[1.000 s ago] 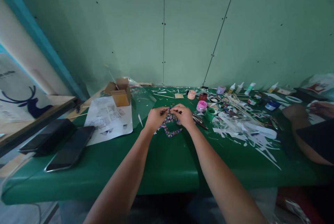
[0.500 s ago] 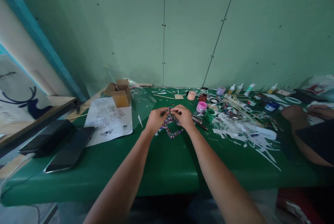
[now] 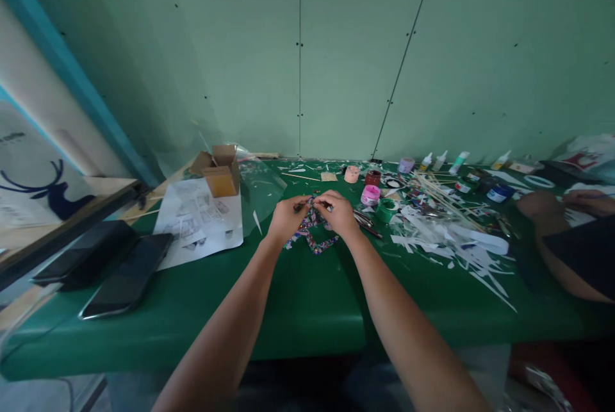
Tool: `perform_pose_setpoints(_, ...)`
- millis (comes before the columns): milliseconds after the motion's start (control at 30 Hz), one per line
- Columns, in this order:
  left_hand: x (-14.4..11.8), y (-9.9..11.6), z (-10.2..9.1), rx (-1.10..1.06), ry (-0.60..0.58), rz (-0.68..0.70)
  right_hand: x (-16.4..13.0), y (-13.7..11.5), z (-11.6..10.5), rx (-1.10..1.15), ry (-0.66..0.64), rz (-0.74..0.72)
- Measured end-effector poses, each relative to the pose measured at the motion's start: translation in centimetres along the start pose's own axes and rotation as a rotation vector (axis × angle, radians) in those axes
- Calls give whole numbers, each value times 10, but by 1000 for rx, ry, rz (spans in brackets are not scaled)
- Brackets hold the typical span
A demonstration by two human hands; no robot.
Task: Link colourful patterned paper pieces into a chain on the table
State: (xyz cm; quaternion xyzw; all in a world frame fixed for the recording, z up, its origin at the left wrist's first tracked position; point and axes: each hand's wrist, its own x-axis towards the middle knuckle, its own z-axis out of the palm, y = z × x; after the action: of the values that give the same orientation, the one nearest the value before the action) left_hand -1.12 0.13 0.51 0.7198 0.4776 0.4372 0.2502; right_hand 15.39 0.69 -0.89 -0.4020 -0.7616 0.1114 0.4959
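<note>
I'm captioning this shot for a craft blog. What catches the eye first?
At the centre, the left hand and right hand pinch a multicoloured patterned strip over the green table. To the right lies a litter of white paper scraps and paint pots; two dark phones lie far left.

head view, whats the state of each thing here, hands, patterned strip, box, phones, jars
left hand: closed, pinching the patterned strip
right hand: closed, pinching the same strip
patterned strip: bent, lower end on the green table
cardboard box: flaps open
two phones: lying flat, screens dark
pink jar: lid on, upright
</note>
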Motion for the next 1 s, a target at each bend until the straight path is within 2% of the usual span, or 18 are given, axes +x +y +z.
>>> perform_pose_setpoints(133,0,-1,0,27,-11,43,0,0,-2,-32,-43,-20)
perform_pose_setpoints(300,-1,-4,-1,87,-41,97,0,1,0,19,13,20)
perform_pose_setpoints(400,0,-6,-2,112,-74,118,1,2,3,171,29,133)
perform_pose_setpoints(500,1,-8,-2,97,-94,139,2,4,5,319,-41,297)
perform_pose_setpoints(567,1,-7,-2,60,-85,145,2,6,6,362,-75,351)
perform_pose_setpoints(833,2,-5,0,-126,-73,47,2,6,10,373,-47,326)
perform_pose_setpoints(1000,6,-15,1,-183,17,6,0,4,10,385,-102,353)
